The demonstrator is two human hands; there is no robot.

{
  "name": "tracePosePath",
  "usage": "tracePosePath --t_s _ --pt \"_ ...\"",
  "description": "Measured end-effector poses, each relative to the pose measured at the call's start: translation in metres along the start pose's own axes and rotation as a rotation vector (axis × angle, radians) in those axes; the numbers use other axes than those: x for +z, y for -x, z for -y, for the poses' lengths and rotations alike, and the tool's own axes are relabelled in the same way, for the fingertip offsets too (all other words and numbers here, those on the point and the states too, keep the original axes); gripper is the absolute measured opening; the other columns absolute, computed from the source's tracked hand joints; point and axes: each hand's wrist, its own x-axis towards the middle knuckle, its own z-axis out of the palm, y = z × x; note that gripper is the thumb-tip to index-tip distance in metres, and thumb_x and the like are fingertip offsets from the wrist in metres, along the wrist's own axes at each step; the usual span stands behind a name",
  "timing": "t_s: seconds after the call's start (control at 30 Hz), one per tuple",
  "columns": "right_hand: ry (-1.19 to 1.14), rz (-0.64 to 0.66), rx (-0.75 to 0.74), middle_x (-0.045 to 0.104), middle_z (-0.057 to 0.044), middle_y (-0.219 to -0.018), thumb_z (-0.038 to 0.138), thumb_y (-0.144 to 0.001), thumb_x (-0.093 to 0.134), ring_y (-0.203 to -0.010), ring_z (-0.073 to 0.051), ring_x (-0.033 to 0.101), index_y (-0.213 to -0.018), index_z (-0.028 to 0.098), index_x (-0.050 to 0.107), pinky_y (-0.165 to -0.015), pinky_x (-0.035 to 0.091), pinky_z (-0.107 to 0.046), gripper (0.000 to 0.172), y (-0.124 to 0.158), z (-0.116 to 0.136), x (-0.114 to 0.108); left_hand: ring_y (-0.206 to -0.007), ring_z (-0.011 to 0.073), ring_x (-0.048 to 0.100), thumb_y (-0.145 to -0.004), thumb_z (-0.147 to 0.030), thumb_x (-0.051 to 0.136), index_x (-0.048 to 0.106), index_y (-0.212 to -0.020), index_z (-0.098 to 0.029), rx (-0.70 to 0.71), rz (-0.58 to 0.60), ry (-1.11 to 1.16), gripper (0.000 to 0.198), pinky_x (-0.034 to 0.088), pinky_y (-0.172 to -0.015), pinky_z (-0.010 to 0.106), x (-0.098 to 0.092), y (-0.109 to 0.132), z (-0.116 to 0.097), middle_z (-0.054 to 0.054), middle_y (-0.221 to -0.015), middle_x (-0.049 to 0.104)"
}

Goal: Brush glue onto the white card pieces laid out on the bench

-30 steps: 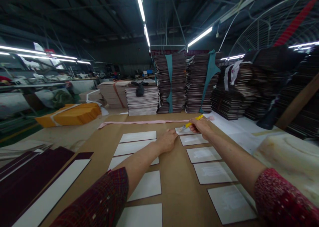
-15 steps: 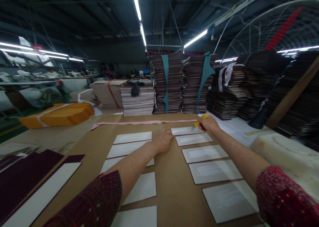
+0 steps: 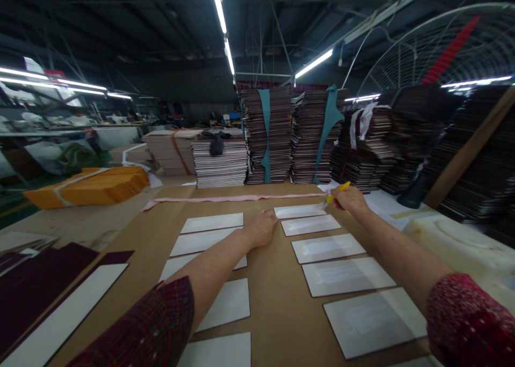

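Note:
My right hand [image 3: 351, 199] grips a yellow-handled brush [image 3: 335, 194], its tip at the right end of the farthest white card [image 3: 300, 211] of the right column. My left hand [image 3: 262, 227] rests fingers curled on the brown paper [image 3: 277, 286] just left of that card, holding nothing. Two columns of white rectangular cards lie on the paper, the left column [image 3: 211, 242] and the right column [image 3: 333, 273]. The right cards look smeared with a pale coat.
A pink strip [image 3: 233, 198] lies across the far end of the paper. Tall stacks of dark boards [image 3: 267, 136] stand behind, more at right. Maroon sheets and a long white panel [image 3: 60, 316] lie at left. An orange bundle [image 3: 86, 186] sits far left. A pale tub [image 3: 462, 243] is at right.
My right hand has drawn the brush rightward along the farthest right card, from its middle to its right end. My left hand stays put.

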Motion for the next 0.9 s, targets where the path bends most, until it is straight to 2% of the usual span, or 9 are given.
tracePosePath --t_s 0.17,0.33,0.47,0.63,0.9 --pt "-0.216 -0.015 0.094 0.067 -0.007 -0.062 0.03 -0.082 0.058 -0.052 -0.014 0.06 -0.065 0.014 0.064 -0.049 0.049 -0.024 0.024 0.028 0.016 -0.002 -0.123 0.0322 0.053 -0.076 -0.002 0.048 0.054 -0.13 -0.006 -0.037 0.005 0.018 0.054 0.045 -0.106 0.043 -0.004 0.004 -0.004 0.019 -0.13 0.057" --pt "-0.413 0.128 0.124 0.067 -0.004 -0.062 0.027 -0.083 0.059 -0.046 -0.01 0.057 -0.075 0.012 0.064 -0.041 0.047 -0.019 0.018 0.07 0.038 0.007 -0.122 0.027 0.056 -0.078 -0.004 0.049 0.057 -0.129 -0.016 0.095 0.055 0.013 0.053 0.046 -0.105 0.037 -0.008 0.015 -0.009 0.013 -0.129 0.059" --pt "-0.467 0.216 0.138 0.066 -0.003 -0.059 0.023 -0.082 0.059 -0.044 -0.009 0.056 -0.077 0.011 0.063 -0.039 0.046 -0.017 0.013 0.09 0.046 0.015 -0.122 0.026 0.056 -0.079 -0.006 0.048 0.061 -0.127 -0.02 0.15 0.054 -0.005 0.052 0.044 -0.108 0.038 -0.004 0.018 -0.008 0.01 -0.13 0.06" --pt "-0.444 0.256 0.146 0.064 -0.002 -0.056 0.02 -0.082 0.058 -0.042 -0.008 0.055 -0.076 0.01 0.063 -0.038 0.045 -0.017 0.012 0.095 0.046 0.025 -0.12 0.0275 0.058 -0.079 -0.009 0.049 0.062 -0.127 -0.02 0.153 0.029 -0.026 0.051 0.046 -0.107 0.04 -0.001 0.018 -0.008 0.01 -0.128 0.061" --pt "-0.282 0.286 0.12 0.064 -0.002 -0.058 0.022 -0.083 0.055 -0.043 -0.01 0.056 -0.076 0.013 0.062 -0.041 0.048 -0.021 0.014 0.085 0.035 0.036 -0.123 0.026 0.055 -0.081 -0.007 0.047 0.061 -0.13 -0.018 0.108 0.084 -0.024 0.052 0.042 -0.111 0.037 -0.011 0.021 -0.018 0.01 -0.132 0.059"
